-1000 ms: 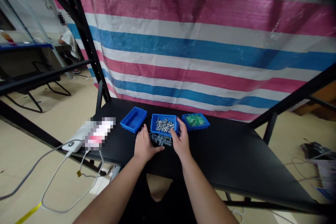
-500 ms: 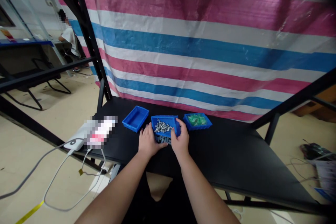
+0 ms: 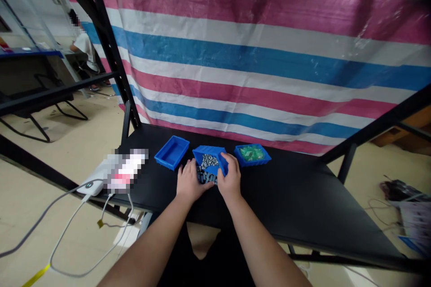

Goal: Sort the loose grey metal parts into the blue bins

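Note:
A blue plastic tray (image 3: 219,149) with a heap of small silver metal pieces (image 3: 209,160), looking like screws, is tilted in front of me. My right hand (image 3: 229,178) grips its right side, fingers over the rim and thumb inside. Just below the tray, nearer to me, lie several small dark grey pieces (image 3: 206,176); whether a container holds them is hidden. My left hand (image 3: 188,182) rests at their left, fingers extended along the side and thumb stretched apart across the near edge.
To the left sits a bare blue tray (image 3: 172,152); to the right, another blue tray (image 3: 266,158) holds green pieces (image 3: 251,153). A blurred-out device (image 3: 128,170) and a white power bank (image 3: 90,184) with cables occupy the table's left end. A striped sheet (image 3: 235,76) hangs behind.
The tray of silver pieces has tilted further in my right hand, and its pieces have shifted. More of the dark grey pieces shows below it. My left hand stays almost in place.

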`<action>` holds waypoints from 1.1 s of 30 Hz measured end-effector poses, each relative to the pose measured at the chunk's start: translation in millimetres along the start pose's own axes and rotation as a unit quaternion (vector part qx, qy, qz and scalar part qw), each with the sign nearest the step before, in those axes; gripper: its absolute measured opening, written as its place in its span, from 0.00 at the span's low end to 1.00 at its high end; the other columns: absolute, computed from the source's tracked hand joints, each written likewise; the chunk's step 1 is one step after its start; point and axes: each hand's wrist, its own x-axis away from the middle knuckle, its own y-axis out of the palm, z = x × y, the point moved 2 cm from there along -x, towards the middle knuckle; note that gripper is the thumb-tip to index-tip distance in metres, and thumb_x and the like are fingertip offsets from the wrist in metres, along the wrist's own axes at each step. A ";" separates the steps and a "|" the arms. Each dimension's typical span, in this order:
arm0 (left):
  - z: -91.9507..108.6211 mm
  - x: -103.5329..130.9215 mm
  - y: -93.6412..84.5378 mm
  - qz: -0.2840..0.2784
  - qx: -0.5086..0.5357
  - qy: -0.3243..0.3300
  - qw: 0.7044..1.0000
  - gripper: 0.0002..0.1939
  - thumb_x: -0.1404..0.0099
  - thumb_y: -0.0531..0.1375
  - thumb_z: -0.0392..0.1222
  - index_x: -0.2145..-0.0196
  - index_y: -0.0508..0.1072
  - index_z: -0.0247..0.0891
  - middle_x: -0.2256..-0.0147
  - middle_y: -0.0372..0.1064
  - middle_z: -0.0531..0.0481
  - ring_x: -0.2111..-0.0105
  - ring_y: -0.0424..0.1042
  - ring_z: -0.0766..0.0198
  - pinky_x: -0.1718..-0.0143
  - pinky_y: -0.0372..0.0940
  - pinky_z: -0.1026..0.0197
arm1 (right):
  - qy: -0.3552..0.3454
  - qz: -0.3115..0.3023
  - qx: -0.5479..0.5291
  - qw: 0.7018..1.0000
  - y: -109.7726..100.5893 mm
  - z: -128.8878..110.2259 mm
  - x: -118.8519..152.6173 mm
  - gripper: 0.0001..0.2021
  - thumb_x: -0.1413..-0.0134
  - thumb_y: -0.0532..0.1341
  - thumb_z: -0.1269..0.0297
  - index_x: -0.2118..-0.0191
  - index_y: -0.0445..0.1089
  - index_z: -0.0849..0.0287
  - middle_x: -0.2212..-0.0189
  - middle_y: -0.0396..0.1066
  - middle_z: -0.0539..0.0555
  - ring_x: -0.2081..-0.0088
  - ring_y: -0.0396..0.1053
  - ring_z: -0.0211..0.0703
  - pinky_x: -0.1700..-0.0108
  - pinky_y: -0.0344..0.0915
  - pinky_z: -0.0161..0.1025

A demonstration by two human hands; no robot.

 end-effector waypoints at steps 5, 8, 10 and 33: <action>3.0 1.2 -3.0 0.005 -0.006 0.014 1.000 0.52 0.45 0.66 0.66 0.33 0.54 0.37 0.33 0.56 0.33 0.32 0.53 0.39 0.33 0.44 0.34 | -0.026 -0.001 0.013 1.000 -5.1 4.6 -0.6 0.26 0.43 0.55 0.74 0.39 0.64 0.53 0.46 0.66 0.61 0.43 0.67 0.54 0.39 0.66 0.58; 5.4 1.7 -4.8 0.004 -0.010 0.022 1.000 0.48 0.44 0.66 0.64 0.34 0.57 0.41 0.33 0.55 0.36 0.32 0.53 0.39 0.33 0.44 0.33 | -0.033 0.000 0.023 0.999 -8.7 7.8 -0.1 0.26 0.43 0.55 0.73 0.39 0.64 0.52 0.45 0.66 0.61 0.42 0.66 0.55 0.39 0.65 0.59; 6.7 1.9 -5.7 0.003 -0.012 0.024 1.000 0.45 0.44 0.66 0.64 0.34 0.59 0.43 0.32 0.54 0.38 0.32 0.52 0.39 0.33 0.44 0.32 | -0.036 -0.002 0.026 0.999 -11.3 9.6 0.5 0.26 0.43 0.56 0.73 0.38 0.64 0.52 0.45 0.66 0.61 0.42 0.66 0.56 0.38 0.65 0.59; 11.0 -7.0 -8.9 -0.049 -0.026 0.126 0.991 0.28 0.34 0.60 0.60 0.38 0.67 0.57 0.31 0.52 0.47 0.30 0.48 0.42 0.33 0.43 0.30 | -0.065 0.068 0.092 0.991 -64.4 66.9 34.0 0.20 0.44 0.61 0.70 0.47 0.63 0.52 0.46 0.64 0.62 0.46 0.68 0.57 0.45 0.68 0.62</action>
